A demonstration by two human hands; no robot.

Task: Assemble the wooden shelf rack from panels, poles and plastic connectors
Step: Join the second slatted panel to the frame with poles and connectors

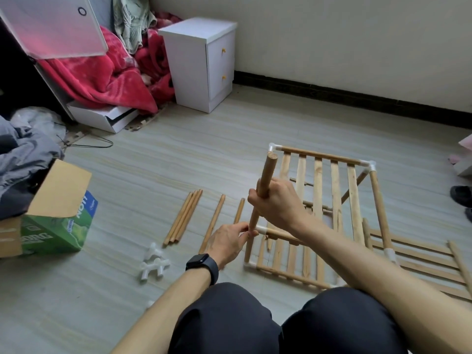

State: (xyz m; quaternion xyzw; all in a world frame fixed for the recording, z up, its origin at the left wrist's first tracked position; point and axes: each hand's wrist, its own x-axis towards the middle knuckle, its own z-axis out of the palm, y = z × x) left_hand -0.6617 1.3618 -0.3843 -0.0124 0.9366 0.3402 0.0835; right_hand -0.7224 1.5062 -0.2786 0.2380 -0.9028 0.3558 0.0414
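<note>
Shelf rack (319, 200), half built, stands on the floor (178, 154) just ahead of the person's knees, with its top slatted panel (319, 175) framed by white corner pieces and a second slatted panel (421, 261) lying flat just to its right. At the rack's near-left corner a pole (268, 169) rises almost upright. Its long axis leans a little away from the person, with the free end uppermost and the foot pointing down at the corner. The right hand (275, 203) has its fingers wrapped round the pole about halfway up. The left hand (229, 241), lower and nearer the joint, pinches the pole's lower end with its fingers (246, 232), right where it meets the white connector (261, 229). Whether the foot is already seated in the socket is hidden by those fingers. Seating it would call for a push straight down along the pole's axis, with the left hand steadying the joint. Loose poles (182, 218) lie side by side on the floor to the left, well apart from the rack. Spare connectors (154, 263) sit in a small heap nearer the left forearm.
</note>
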